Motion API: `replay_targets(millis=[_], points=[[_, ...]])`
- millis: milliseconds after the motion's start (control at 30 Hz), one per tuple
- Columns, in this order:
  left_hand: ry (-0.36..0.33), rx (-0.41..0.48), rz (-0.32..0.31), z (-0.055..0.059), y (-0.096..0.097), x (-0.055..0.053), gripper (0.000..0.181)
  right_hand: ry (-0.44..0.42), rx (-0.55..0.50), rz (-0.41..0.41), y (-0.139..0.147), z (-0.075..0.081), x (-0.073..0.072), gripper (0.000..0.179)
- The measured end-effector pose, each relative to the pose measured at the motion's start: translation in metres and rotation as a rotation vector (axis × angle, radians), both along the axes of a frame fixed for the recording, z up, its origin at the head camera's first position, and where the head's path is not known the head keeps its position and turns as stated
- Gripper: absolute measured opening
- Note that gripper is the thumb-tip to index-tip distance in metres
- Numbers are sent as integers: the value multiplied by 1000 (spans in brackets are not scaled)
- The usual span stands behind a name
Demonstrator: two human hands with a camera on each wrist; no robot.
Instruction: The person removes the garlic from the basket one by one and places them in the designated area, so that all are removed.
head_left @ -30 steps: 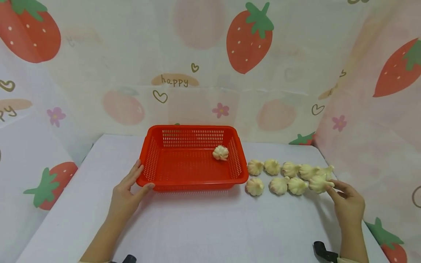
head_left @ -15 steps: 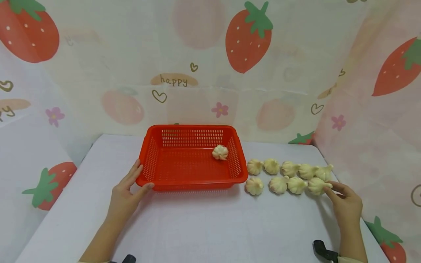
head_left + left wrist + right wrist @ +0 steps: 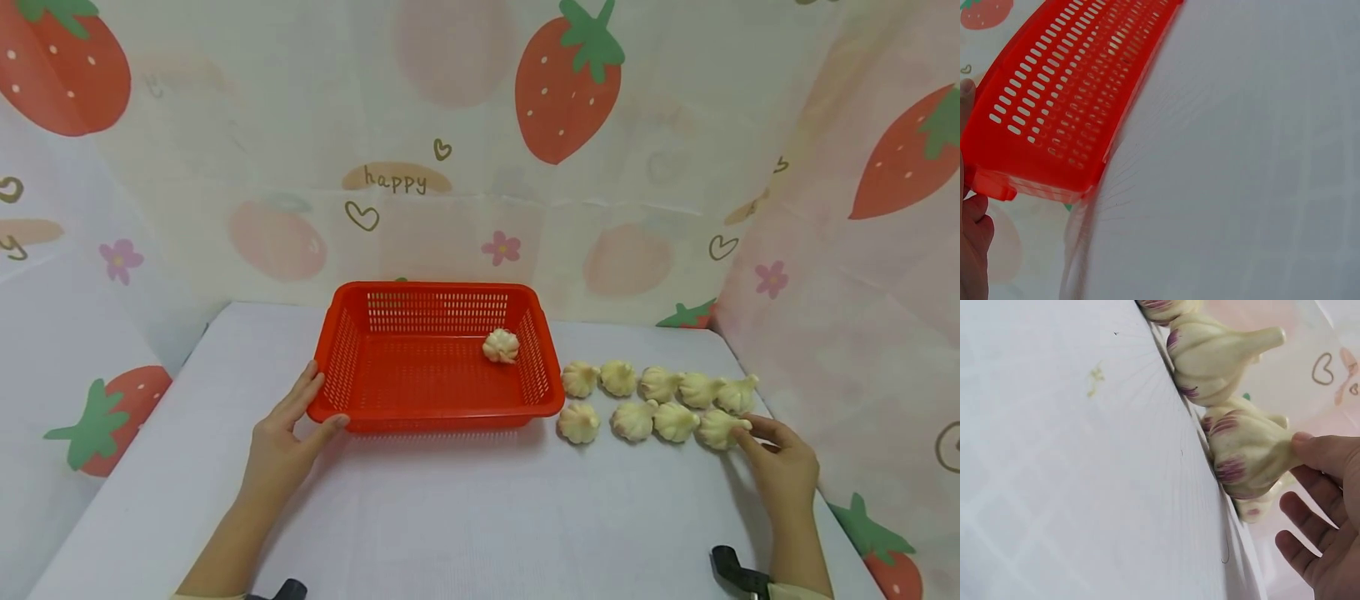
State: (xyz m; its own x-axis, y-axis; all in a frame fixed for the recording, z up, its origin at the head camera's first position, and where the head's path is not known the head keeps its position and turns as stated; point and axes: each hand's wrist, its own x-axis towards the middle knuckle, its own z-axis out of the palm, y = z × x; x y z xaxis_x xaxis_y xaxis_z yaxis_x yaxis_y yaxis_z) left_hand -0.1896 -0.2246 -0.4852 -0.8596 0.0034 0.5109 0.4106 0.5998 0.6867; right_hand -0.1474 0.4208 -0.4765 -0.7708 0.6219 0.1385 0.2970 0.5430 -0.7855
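Note:
At the front left corner of the red plastic basket (image 3: 420, 423), my left hand (image 3: 281, 450) grips the rim; the left wrist view shows the thumb over the rim and fingers beneath it. One whitish garlic bulb (image 3: 501, 346) lies inside the basket, toward its right side. My right hand (image 3: 783, 467) pinches the stem of a garlic bulb (image 3: 1247, 456) between thumb and index finger, its other fingers loosely bent. That bulb sits at the right end of the front row, beside another garlic bulb (image 3: 677, 422).
Two rows of garlic bulbs run right of the basket, including a back-row bulb (image 3: 618, 377) and a front-row bulb (image 3: 578, 423) near the basket's corner. A white cloth covers the table (image 3: 480, 517). Strawberry-printed curtains (image 3: 465, 108) stand behind and at both sides.
My right hand has shifted slightly left and down with the pinched garlic bulb, bringing it closer to its front-row neighbour. The left hand keeps its hold on the basket.

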Motion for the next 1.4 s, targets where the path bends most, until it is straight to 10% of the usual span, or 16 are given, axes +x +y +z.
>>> replay_targets(millis=[867, 1400], points=[[25, 19, -9, -4, -2, -2, 78, -58, -43, -5, 7, -4, 3, 53], [12, 15, -7, -3, -2, -2, 78, 47, -58, 8, 5, -3, 6, 52]])
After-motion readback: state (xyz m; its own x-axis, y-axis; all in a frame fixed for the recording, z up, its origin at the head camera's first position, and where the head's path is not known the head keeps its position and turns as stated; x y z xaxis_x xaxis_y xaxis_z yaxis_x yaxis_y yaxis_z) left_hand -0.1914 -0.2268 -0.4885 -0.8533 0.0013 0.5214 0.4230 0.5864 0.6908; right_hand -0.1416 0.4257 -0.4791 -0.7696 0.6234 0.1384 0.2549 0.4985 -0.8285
